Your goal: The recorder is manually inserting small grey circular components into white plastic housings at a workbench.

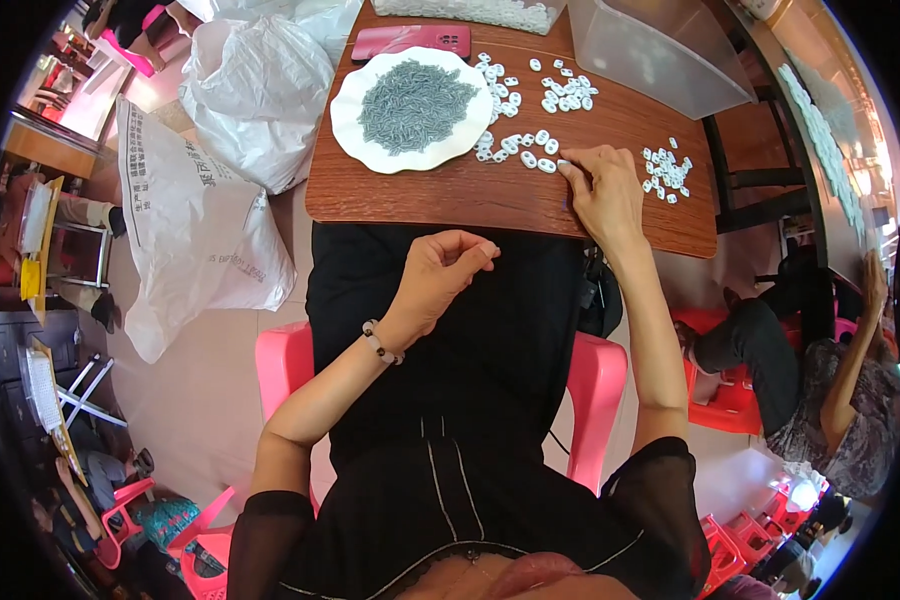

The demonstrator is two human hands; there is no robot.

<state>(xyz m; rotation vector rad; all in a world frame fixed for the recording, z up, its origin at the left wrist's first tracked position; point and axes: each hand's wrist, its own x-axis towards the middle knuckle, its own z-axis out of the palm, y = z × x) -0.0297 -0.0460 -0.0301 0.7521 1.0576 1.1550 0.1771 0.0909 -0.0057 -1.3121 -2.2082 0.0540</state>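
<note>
My left hand (pixel 438 278) hovers over my lap, just off the table's front edge, thumb and fingertips pinched together. Whatever is in that pinch is too small to make out. On the brown table (pixel 410 200), my right hand (pixel 608 192) rests with bent fingers, its fingertips beside small white oval pieces with holes (pixel 538 160). Whether a piece sits between those fingertips is hidden. More white pieces (pixel 570 95) lie in loose groups beyond and to the right of this hand. A scalloped white plate (pixel 346 125) at the left holds a heap of small grey rod-like pieces (pixel 415 105).
A pink-red phone (pixel 440 40) lies behind the plate. Translucent plastic bins (pixel 660 60) stand along the far side. White sacks (pixel 195 230) sit on the floor at left. I sit in a pink chair (pixel 595 400); another person (pixel 840 390) sits at the right.
</note>
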